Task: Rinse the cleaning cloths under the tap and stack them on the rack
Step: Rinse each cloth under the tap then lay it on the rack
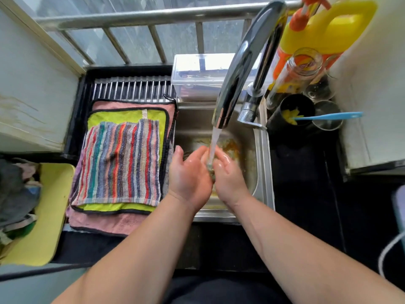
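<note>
Head view: your left hand [190, 174] and right hand [228, 172] meet over the steel sink [264, 163], cupped palm to palm under the water stream [213, 145] that runs from the chrome tap [238, 69]. The fingers of both hands are loosely curled and wet, and something small and greyish shows between them where the water lands; you cannot tell what it is, or whether either hand really grips it. Just left of the sink, the cleaning cloths lie stacked flat on the black drying rack [131, 88]: a striped cloth [120, 163] on top, a lime-green cloth [122, 116] with dark trim under it, and a pink cloth [114, 222] at the bottom. The rack's far bars are bare. At the far left edge a yellow tray [52, 207] holds a heap of dark crumpled cloths [15, 189]. Behind the sink sits a clear plastic box [197, 75], and at the counter's far right corner stand a yellow bottle [328, 29] and a black cup with a blue brush [328, 116].
</note>
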